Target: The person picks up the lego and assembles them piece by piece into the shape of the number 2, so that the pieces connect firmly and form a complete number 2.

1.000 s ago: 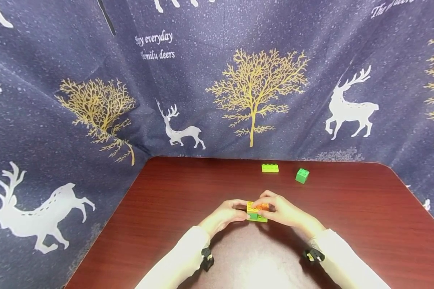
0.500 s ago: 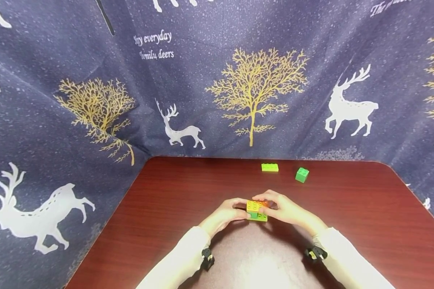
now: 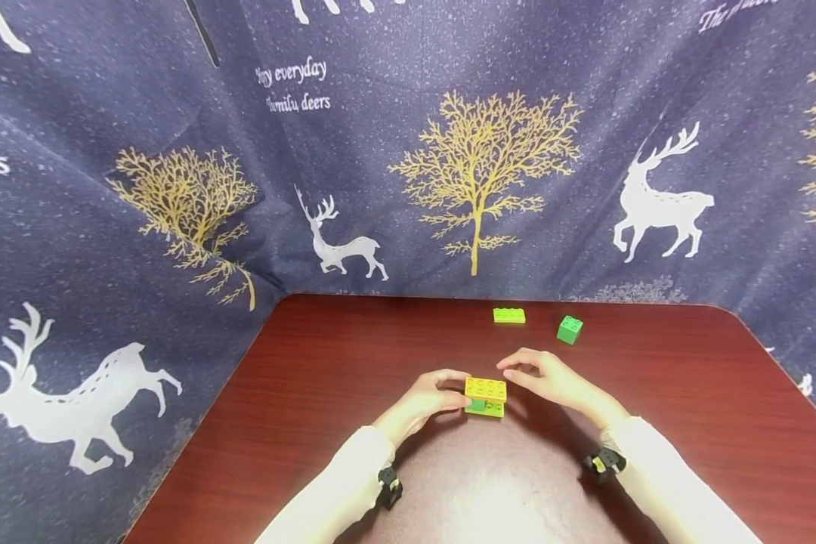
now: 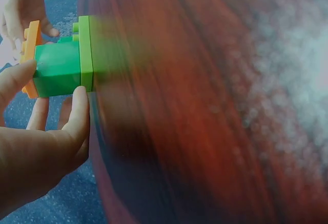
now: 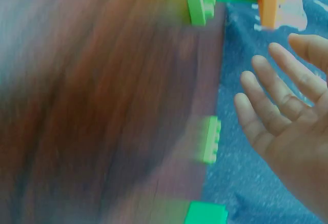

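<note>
A small toy-brick stack stands near the table's middle. At its base is a lime-green plate (image 3: 494, 412), a green brick (image 4: 58, 69) sits on its left end, and an orange-yellow plate (image 3: 486, 387) lies on top, overhanging to the right above a gap. My left hand (image 3: 421, 402) pinches the stack from its left side, thumb and fingers against the brick and the plates, as the left wrist view also shows. Just right of the stack, my right hand (image 3: 556, 384) hovers apart from it; in the right wrist view its fingers (image 5: 266, 96) are spread and hold nothing.
Toward the back of the dark red table (image 3: 353, 332) lie a loose lime-green plate (image 3: 509, 316) and, to its right, a loose green brick (image 3: 570, 329). A blue cloth (image 3: 544, 287) with deer and trees hangs behind the table.
My right hand has let go of the orange-yellow plate's right end and moved away to the right, uncovering its studs. The left hand stays on the stack.
</note>
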Demonstrator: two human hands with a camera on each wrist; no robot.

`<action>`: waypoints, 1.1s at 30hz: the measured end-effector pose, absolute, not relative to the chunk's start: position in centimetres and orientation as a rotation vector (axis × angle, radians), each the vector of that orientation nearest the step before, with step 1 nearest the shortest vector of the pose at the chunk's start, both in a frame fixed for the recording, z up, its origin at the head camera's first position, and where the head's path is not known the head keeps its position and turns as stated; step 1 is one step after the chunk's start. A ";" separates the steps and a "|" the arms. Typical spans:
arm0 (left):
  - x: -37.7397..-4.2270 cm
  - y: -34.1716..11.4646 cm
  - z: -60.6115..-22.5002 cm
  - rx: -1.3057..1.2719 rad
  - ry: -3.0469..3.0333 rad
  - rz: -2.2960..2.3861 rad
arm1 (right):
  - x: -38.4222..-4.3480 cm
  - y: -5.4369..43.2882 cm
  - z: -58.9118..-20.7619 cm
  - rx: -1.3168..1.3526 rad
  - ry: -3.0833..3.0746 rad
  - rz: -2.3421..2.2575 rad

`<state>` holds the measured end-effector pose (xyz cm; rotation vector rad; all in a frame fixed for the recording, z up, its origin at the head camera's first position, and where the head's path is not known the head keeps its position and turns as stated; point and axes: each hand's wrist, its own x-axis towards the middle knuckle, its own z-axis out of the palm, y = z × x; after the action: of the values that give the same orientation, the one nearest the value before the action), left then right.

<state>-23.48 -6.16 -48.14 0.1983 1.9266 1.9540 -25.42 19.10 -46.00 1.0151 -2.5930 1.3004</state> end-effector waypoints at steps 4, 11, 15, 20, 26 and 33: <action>-23.5 -6.2 -48.1 0.221 1.934 1.959 | -26.2 20.4 -46.0 0.932 -2.598 1.314; -23.5 -6.0 -47.7 0.231 2.018 1.935 | -27.2 22.6 -45.3 0.785 -2.544 1.308; -23.3 -5.8 -47.4 0.253 2.032 1.955 | -27.6 23.4 -44.8 0.677 -2.472 1.248; -23.2 -5.5 -47.4 0.296 2.005 1.987 | -27.0 23.6 -43.1 0.561 -2.356 1.276; -23.2 -5.3 -47.5 0.307 2.014 1.975 | -27.7 24.7 -43.2 0.463 -2.219 1.419; -23.3 -5.3 -47.7 0.276 2.020 1.968 | -28.7 25.6 -44.4 0.370 -2.147 1.482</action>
<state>-23.29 -5.25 -47.74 0.2763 2.0204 1.9682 -28.68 25.58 -44.40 0.3699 -2.1473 1.4815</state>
